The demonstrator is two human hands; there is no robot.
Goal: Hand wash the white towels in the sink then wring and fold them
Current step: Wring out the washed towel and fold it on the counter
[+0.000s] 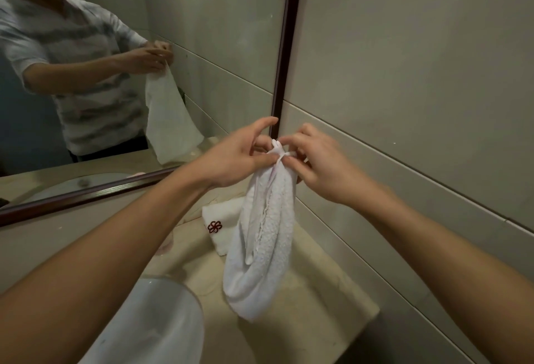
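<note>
Towel (260,248) hangs in a limp loop above the counter (318,291), just right of the sink (161,320). Both hands pinch its top edge together: left hand (231,161) and right hand (318,167), fingertips close, pinching bunched corners. A second, folded towel (222,225) lies on the counter behind it. The grip looks thin, just fingertips on cloth that may be wet and heavy; a corner could slip free, dropping the towel onto the folded one and dampening or rumpling it.
</note>
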